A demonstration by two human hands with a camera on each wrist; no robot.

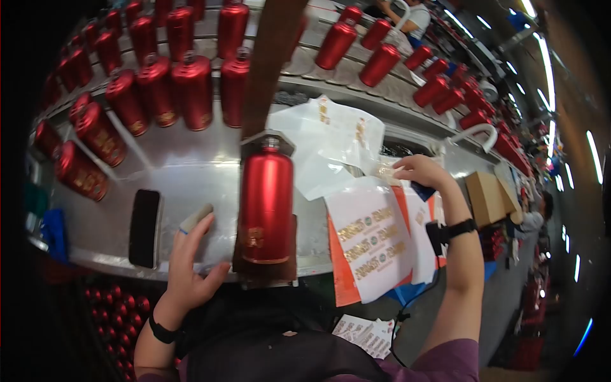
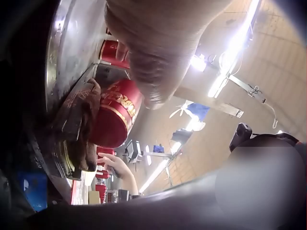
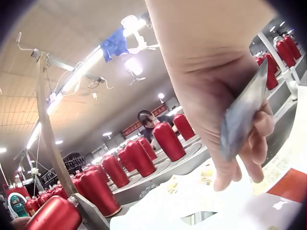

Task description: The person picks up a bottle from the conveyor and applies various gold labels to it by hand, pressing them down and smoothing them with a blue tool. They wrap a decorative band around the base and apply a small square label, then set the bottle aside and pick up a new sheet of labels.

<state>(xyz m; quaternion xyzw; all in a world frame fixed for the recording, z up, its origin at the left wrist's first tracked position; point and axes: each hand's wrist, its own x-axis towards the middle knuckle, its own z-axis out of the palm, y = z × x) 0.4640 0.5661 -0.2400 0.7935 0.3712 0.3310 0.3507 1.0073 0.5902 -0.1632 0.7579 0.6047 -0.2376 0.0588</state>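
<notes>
A red metal bottle (image 1: 267, 197) with gold print near its base lies in a holder, its neck at a metal bracket (image 1: 284, 144). My left hand (image 1: 191, 270) is beside it, fingers extended and a pale cover on one fingertip; the left wrist view shows the bottle's base (image 2: 109, 129) close by. My right hand (image 1: 420, 172) reaches over the white sheets at right, fingertips near a pale bundle (image 1: 384, 170). Its curled lower fingers hold a flat bluish scraper-like blade (image 3: 242, 115) against the palm. Below it lies a sheet with gold lettering (image 1: 369, 235).
A black phone (image 1: 146, 228) lies on the metal table at left. Several red bottles (image 1: 192, 89) stand behind, and more line the conveyor (image 1: 380, 63). A wooden post (image 1: 270, 70) rises behind the holder. An orange sheet (image 1: 344, 280) and a cardboard box (image 1: 487, 197) are at right.
</notes>
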